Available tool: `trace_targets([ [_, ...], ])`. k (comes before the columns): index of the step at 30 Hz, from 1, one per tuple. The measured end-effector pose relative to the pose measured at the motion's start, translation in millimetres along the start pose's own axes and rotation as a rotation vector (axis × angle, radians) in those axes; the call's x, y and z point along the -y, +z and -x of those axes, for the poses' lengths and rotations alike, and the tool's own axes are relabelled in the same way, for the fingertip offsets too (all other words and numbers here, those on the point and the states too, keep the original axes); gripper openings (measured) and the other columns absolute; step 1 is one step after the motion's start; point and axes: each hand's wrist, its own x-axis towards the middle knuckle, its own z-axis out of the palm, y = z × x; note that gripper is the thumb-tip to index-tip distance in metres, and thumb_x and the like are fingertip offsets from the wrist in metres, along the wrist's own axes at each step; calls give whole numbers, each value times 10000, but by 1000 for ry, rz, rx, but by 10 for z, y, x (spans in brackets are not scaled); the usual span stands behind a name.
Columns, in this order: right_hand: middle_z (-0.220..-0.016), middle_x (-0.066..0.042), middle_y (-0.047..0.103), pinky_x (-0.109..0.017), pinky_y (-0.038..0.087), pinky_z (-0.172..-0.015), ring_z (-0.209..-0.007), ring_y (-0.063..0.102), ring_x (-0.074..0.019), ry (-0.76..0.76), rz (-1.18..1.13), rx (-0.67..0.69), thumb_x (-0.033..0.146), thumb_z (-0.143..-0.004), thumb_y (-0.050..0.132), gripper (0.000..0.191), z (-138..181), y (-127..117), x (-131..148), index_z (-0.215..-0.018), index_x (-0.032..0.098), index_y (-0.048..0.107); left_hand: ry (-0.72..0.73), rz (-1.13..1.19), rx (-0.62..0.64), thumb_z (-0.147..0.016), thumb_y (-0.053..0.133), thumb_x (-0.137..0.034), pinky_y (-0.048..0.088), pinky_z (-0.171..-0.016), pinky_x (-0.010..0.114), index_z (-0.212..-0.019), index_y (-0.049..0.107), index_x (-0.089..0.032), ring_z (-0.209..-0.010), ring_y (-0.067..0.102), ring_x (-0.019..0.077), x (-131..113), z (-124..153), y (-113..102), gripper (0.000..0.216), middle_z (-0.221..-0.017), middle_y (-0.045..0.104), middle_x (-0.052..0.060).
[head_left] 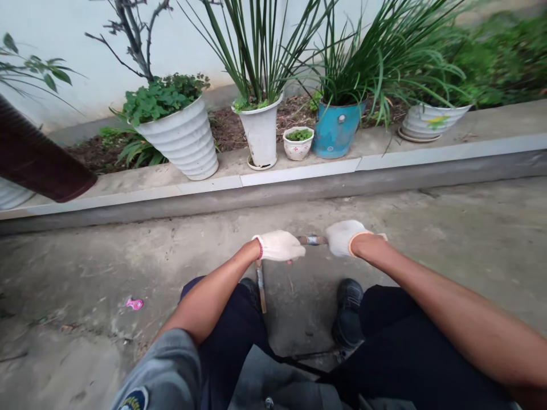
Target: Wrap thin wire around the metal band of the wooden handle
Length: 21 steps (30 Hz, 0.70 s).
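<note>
Both my hands wear white work gloves and are held out in front of my knees above the concrete ground. My left hand (278,246) is closed around one end of a metal tool (312,240). A thin handle or blade of that tool (260,287) hangs down below the left hand. My right hand (342,236) is closed on the tool's other end. A short bare metal stretch shows between the two gloves. What kind of tool it is I cannot make out. My dark shoes (348,310) stand on the ground below.
A raised concrete ledge (299,171) runs across ahead, carrying a ribbed white pot (183,139), a tall white pot (260,134), a small patterned pot (298,145), a blue pot (335,131) and a tilted white pot (431,121). A pink scrap (134,303) lies at left. A dark brown object (38,159) intrudes at far left.
</note>
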Motion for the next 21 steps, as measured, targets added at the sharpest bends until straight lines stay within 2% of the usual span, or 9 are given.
trace_targets([
  [2, -937, -243, 734, -473, 505, -810, -955, 721, -412, 55, 49, -21, 408, -838, 645, 339, -58, -56, -37, -1000, 159, 808, 24, 47, 44, -1017, 507, -447, 416, -617, 251, -774, 726, -197, -620, 607, 136, -53, 42, 13, 413, -804, 760, 8],
  [5, -1036, -193, 750, -406, 488, -791, -976, 722, -365, 60, 68, -95, 498, -936, 516, 428, -77, -136, -58, -1087, 191, 775, 13, 73, 67, -1020, 515, -540, 416, -605, 262, -780, 718, -191, -583, 576, 137, -70, 113, -11, 470, -773, 735, 18],
  [8, -1024, -141, 751, -353, 447, -726, -920, 710, -319, 52, 29, -181, 596, -945, 483, 477, -27, -189, -50, -1084, 219, 742, 13, 40, 54, -971, 532, -726, 402, -594, 278, -806, 741, -201, -602, 568, 157, -38, 161, -52, 589, -739, 700, 16],
  [10, -965, -120, 743, -331, 419, -689, -864, 692, -288, 37, -32, -216, 611, -940, 495, 465, 29, -206, -39, -1026, 215, 722, 33, 43, 35, -956, 530, -772, 411, -615, 279, -856, 763, -210, -654, 593, 168, -6, 157, -64, 617, -776, 707, 13],
  [12, -892, -97, 726, -310, 404, -668, -805, 668, -249, -11, -133, -243, 600, -940, 515, 437, 96, -216, -30, -973, 202, 692, 52, 51, 16, -996, 525, -699, 434, -662, 270, -872, 765, -205, -712, 622, 169, 30, 113, -53, 563, -827, 728, 12],
  [14, -819, -77, 701, -290, 402, -637, -722, 638, -208, -69, -275, -241, 595, -940, 535, 422, 178, -232, -26, -935, 189, 651, 61, 86, -11, -1049, 508, -541, 465, -733, 253, -887, 754, -192, -769, 656, 162, 68, 41, -24, 457, -880, 755, 13],
  [16, -756, -60, 676, -274, 404, -587, -623, 602, -174, -109, -420, -178, 615, -917, 570, 432, 264, -256, -31, -899, 185, 604, 58, 164, -34, -1078, 471, -400, 490, -810, 236, -928, 743, -172, -836, 694, 153, 110, -30, 1, 386, -933, 776, 23],
  [18, -749, -53, 680, -259, 422, -568, -596, 597, -161, -194, -486, -67, 626, -869, 632, 441, 338, -278, -42, -889, 187, 591, 52, 228, 0, -1097, 458, -388, 506, -836, 229, -933, 735, -146, -859, 714, 149, 156, -71, -5, 403, -955, 777, 45],
  [21, -738, -63, 693, -253, 432, -528, -570, 612, -168, -308, -407, 269, 607, -828, 681, 428, 421, -256, -37, -864, 183, 635, 51, 187, -33, -1058, 564, -320, 497, -861, 217, -938, 736, -148, -894, 694, 144, 200, -40, -73, 272, -997, 765, 21],
])
